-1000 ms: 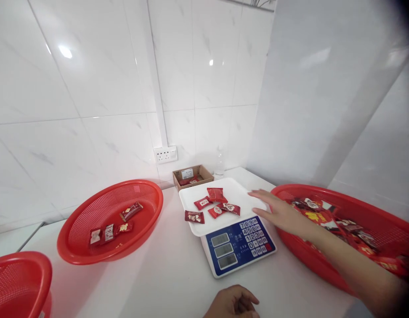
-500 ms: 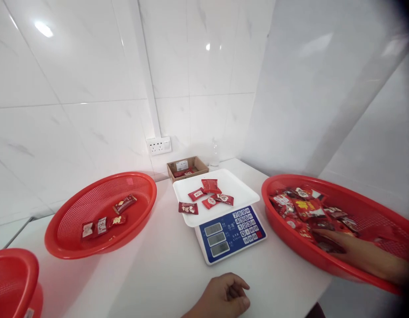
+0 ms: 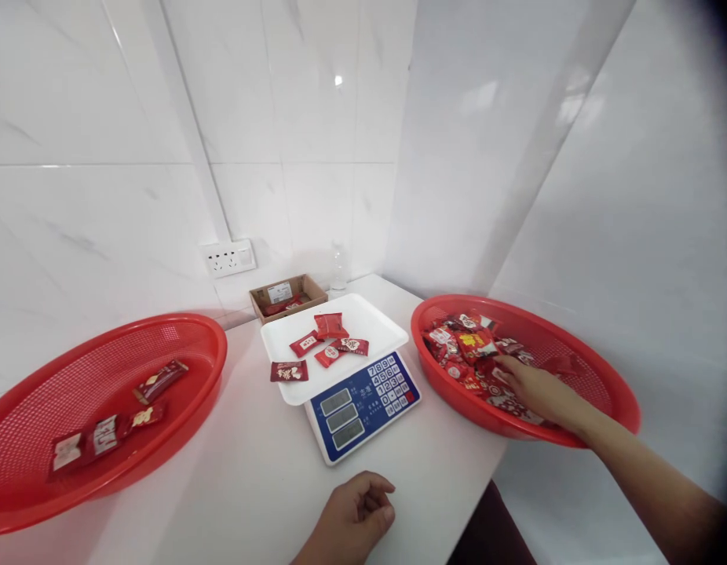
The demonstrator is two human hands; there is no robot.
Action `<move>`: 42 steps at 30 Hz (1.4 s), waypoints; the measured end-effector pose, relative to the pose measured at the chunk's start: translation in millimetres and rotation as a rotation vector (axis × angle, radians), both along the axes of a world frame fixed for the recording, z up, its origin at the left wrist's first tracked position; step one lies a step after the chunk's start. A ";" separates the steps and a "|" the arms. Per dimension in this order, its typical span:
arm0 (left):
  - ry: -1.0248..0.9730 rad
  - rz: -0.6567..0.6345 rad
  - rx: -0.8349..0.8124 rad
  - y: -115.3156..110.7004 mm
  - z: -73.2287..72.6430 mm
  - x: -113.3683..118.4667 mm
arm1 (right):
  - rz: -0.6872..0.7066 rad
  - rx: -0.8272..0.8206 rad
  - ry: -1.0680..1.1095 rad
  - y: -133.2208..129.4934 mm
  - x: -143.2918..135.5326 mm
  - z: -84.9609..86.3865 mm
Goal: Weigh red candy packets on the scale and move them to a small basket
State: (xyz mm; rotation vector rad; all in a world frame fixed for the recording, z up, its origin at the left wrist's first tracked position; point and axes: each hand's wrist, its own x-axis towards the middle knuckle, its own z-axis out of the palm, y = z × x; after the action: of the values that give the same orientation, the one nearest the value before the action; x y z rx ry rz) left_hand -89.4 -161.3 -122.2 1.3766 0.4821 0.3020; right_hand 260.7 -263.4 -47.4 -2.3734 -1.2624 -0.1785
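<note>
Red plastic dominates the head view: at three o'clock a full basket (image 3: pixel 604 384) holds a heap of wrapped sweets (image 3: pixel 466 353), and the right hand (image 3: pixel 534 388) lies palm down on that heap, fingers (image 3: pixel 508 366) spread apart and resting on the wrappers, not clamped on any that shows. The left hand (image 3: pixel 355 522) rests at six o'clock on the white bench (image 3: pixel 251 486), its fingers curled together around nothing. At twelve o'clock stands a scale (image 3: pixel 363 400) with five sweets on its tray (image 3: pixel 375 318); at nine o'clock a second basket (image 3: pixel 180 345) holds a few more. A small box (image 3: pixel 288 294) sits behind the scale. The step in hand looks like picking sweets from the heap; next, the fingers would need to close on one and carry it toward the tray.
</note>
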 end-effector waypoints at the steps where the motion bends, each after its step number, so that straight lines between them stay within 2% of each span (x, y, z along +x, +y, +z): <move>1: 0.002 0.006 0.000 -0.5 -0.5 0.1 | -0.009 -0.030 0.003 2.1 -4.7 5.4; 3: 0.008 0.019 -0.006 -1.7 0.1 0.3 | -0.051 -0.034 0.036 7.0 -18.2 19.5; 6: 0.019 0.033 -0.004 -3.2 5.5 -0.9 | -0.125 0.098 0.135 17.3 -45.2 41.5; 8: 0.020 0.031 0.016 -3.7 10.7 -2.8 | -0.083 0.247 0.300 27.4 -65.4 51.3; 10: 0.023 0.025 0.033 -3.9 14.8 -4.8 | 0.015 0.389 0.500 40.4 -86.2 55.5; 12: 0.033 0.018 0.042 -4.0 16.7 -6.1 | 0.125 0.439 0.639 54.7 -106.8 55.1; 16: 0.058 0.015 0.066 -4.0 16.8 -6.6 | 0.265 0.338 0.773 78.9 -141.2 45.3; 22: 0.069 0.020 0.065 -4.2 17.3 -5.9 | 0.409 0.256 0.967 95.9 -169.0 26.1; 25: 0.080 0.023 0.073 -4.6 17.3 -5.8 | 0.446 0.242 0.971 104.0 -177.6 24.8; 33: 0.089 0.020 0.082 -3.9 18.9 -6.3 | 0.604 0.286 0.888 131.5 -203.3 38.3; 39: 0.104 0.022 0.091 -4.3 21.2 -5.7 | 0.624 0.307 0.616 136.8 -208.8 34.9; 42: 0.108 0.028 0.088 -4.7 20.4 -5.1 | 0.650 0.308 0.555 137.7 -208.5 32.4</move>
State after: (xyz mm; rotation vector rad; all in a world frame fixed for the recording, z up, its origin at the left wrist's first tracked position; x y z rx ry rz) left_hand -94.4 -166.0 -101.8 1.4782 0.5835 0.2758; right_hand 52.3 -125.7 -15.0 -1.5019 -1.4975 0.4264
